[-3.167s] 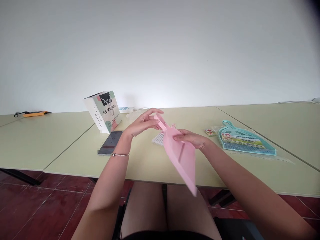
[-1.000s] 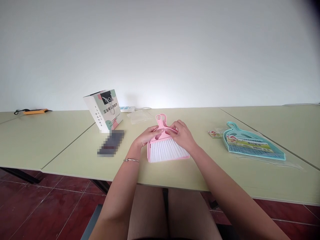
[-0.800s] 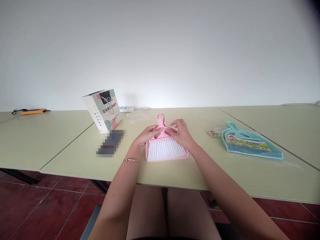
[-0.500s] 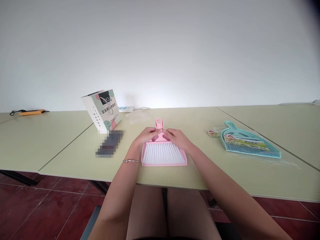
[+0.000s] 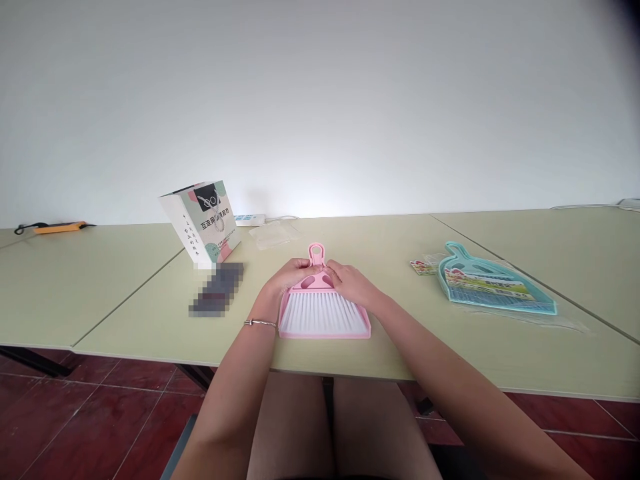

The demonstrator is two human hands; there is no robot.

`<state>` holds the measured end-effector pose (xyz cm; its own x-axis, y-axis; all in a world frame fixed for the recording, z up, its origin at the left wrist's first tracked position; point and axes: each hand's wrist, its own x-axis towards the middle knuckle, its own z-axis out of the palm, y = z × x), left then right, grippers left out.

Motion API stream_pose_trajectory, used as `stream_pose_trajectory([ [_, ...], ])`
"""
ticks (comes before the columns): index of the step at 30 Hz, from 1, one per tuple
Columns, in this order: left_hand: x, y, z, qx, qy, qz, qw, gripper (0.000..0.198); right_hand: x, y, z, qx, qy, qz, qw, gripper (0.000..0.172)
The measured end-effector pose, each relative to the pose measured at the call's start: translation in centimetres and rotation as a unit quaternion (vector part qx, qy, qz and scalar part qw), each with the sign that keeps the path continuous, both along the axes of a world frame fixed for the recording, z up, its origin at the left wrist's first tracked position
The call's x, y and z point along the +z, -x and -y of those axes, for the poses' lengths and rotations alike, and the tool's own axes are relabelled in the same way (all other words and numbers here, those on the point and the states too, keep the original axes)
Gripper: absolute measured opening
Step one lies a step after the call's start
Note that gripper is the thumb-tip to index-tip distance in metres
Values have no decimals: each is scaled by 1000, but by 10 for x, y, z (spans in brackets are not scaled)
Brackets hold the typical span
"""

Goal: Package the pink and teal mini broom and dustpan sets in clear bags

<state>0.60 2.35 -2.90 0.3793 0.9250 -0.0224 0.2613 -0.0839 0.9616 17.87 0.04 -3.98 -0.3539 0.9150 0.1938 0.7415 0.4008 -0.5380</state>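
A small pink dustpan (image 5: 364,329) lies flat on the pale green table (image 5: 150,313), with a pink brush (image 5: 323,313) of white bristles nested inside it. Their looped handle (image 5: 316,253) points away from me. My left hand (image 5: 290,277) presses on the left shoulder of the brush, fingers curled down onto it. My right hand (image 5: 350,283) rests on the right shoulder the same way. Both hands meet near the base of the handle.
A teal dustpan set in clear wrapping (image 5: 493,287) lies at the right, with a small card (image 5: 423,267) beside it. A printed paper bag (image 5: 203,220) and a blurred phone (image 5: 216,298) are at the left. A clear plastic wrapper (image 5: 275,233) lies behind. An orange object (image 5: 60,227) sits far left.
The pink dustpan was held tilted in the air, then laid on the table with the brush in it. My hands slid the set slightly toward me and settled on the brush.
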Motion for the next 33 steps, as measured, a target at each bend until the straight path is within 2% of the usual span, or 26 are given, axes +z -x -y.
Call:
stream_pose_trajectory([
  [5,-2,-2,0,25,2,15,1000,44,2,-15,-15,-10,25,-115,993,33],
  [7,-3,-1,0,34,11,3,999,46,2,-33,-27,-61,28,-125,990,37],
  [8,-3,-1,0,38,14,-5,999,46,0,-45,-34,-110,29,-104,988,38],
  [10,-4,-1,0,41,17,-14,999,47,-5,-73,-44,-223,37,1,974,37],
  [13,-3,-2,1,38,13,-18,999,46,-15,-119,-49,-311,50,69,947,36],
  [15,-2,-3,2,37,12,-20,999,46,-22,-144,-46,-346,54,97,931,37],
  [17,-1,-4,3,34,10,-22,999,46,-29,-158,-41,-359,64,123,923,36],
  [19,0,-4,4,29,10,-24,999,47,-35,-161,-39,-348,73,142,924,34],
  [26,0,-2,2,29,4,-32,999,46,-48,-132,-42,-249,54,163,953,29],
  [29,-1,-2,2,34,-2,-29,999,45,-45,-144,-45,-279,43,167,945,38],
  [33,1,-3,3,33,-1,-31,999,45,-26,-180,-54,-318,48,189,928,45],
])
